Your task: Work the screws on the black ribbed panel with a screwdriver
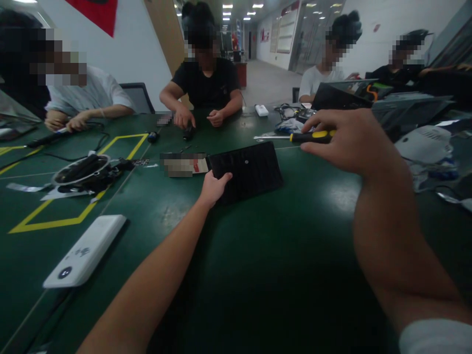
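Note:
My left hand (216,188) is closed on the near left corner of a flat black rectangular panel (254,172), its thumb on top. A small round silvery spot shows on the panel's face. Off to the right, my right hand (342,137) grips the yellow-and-black handle of a screwdriver (309,137). The screwdriver's metal shaft points left, above the panel's far right corner and apart from it. Beside the panel's left edge lies a small box (184,164), partly blurred out.
A white power bank-like device (86,250) lies at the near left. Cables and a ring-shaped item (81,169) sit within yellow tape (47,226). Grey and black parts (424,142) pile up at the right. Several people sit around the green table (265,255).

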Demonstrator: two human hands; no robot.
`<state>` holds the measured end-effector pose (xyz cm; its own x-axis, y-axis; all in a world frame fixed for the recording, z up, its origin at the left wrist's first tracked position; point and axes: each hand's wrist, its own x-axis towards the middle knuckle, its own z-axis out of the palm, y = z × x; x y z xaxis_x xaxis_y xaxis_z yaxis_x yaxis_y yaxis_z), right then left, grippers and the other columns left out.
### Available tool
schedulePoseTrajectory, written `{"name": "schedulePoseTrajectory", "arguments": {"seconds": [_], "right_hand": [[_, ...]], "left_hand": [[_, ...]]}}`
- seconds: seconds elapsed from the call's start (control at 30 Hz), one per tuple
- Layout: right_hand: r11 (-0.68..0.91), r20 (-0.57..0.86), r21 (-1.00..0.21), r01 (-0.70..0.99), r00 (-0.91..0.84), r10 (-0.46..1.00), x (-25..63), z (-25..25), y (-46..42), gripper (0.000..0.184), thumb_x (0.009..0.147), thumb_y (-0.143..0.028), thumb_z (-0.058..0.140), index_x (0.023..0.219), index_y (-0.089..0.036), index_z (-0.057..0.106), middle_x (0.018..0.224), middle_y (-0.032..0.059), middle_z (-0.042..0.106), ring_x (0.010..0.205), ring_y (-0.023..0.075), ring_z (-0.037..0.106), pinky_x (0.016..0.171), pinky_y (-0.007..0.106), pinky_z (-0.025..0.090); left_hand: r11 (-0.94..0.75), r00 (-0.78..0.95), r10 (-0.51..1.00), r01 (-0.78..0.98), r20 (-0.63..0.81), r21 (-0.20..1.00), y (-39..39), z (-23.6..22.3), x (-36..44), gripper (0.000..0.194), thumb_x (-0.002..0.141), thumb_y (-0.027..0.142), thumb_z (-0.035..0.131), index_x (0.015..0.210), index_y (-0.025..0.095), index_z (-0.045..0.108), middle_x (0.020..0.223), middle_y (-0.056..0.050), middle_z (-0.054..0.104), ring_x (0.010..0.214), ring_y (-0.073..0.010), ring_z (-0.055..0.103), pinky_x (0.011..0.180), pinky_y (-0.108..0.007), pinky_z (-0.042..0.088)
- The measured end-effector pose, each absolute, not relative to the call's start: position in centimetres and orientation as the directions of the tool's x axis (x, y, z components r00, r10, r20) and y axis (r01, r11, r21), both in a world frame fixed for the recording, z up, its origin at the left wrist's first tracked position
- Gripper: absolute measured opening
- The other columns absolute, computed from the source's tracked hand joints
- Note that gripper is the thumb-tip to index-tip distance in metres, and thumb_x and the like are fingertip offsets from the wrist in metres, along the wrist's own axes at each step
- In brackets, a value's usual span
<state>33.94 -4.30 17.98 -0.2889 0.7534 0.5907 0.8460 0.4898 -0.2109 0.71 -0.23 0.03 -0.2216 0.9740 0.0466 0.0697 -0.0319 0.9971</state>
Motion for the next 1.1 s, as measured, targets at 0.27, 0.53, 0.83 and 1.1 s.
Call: {"name": "schedulePoseTrajectory", "arguments": {"seconds": [0.27,0.53,0.83,1.1], "right_hand": [[0.487,0.496,-0.178,0.855,-0.349,0.795,34.0,16.7,-3.6,0.023,0.074,-0.028,0.084,0.096,-0.033,0.087,0.085,0.0039,0.075,0.086,0.0341,0.072,0.090,0.052,0.056],[0.469,0.390,-0.134,0.873,-0.388,0.835,31.4,16.2,-3.5,0.031,0.071,-0.022,0.079,0.099,-0.031,0.087,0.094,0.0049,0.079,0.091,0.0332,0.072,0.084,0.046,0.053],[0.459,0.402,-0.066,0.886,-0.398,0.825,30.3,16.5,-4.4,0.031,0.085,-0.023,0.070,0.111,-0.025,0.087,0.105,0.0094,0.084,0.097,0.0314,0.075,0.083,0.041,0.052],[0.481,0.397,-0.074,0.874,-0.416,0.818,29.9,15.7,-3.4,0.027,0.085,-0.020,0.071,0.107,-0.023,0.087,0.103,0.0087,0.085,0.097,0.0306,0.076,0.084,0.041,0.050]], "left_hand": [[-0.037,-0.229,0.972,0.094,0.058,0.995,-0.5,0.1,0.6,0.039,0.070,0.040,0.091,0.099,0.018,0.076,0.101,-0.011,0.082,0.104,-0.0350,0.079,0.104,-0.053,0.063],[-0.036,-0.213,0.976,0.083,0.053,0.996,-0.4,0.0,0.4,0.042,0.070,0.041,0.092,0.102,0.018,0.076,0.104,-0.011,0.083,0.106,-0.0356,0.079,0.103,-0.053,0.064],[-0.044,-0.221,0.974,0.046,0.053,0.998,0.0,-0.5,0.3,0.049,0.063,0.044,0.094,0.100,0.017,0.076,0.101,-0.011,0.082,0.098,-0.0327,0.078,0.099,-0.050,0.062],[-0.041,-0.224,0.973,0.056,0.052,0.998,-0.2,-0.2,0.4,0.047,0.063,0.043,0.093,0.099,0.018,0.076,0.101,-0.011,0.083,0.099,-0.0335,0.078,0.098,-0.050,0.063]]}}
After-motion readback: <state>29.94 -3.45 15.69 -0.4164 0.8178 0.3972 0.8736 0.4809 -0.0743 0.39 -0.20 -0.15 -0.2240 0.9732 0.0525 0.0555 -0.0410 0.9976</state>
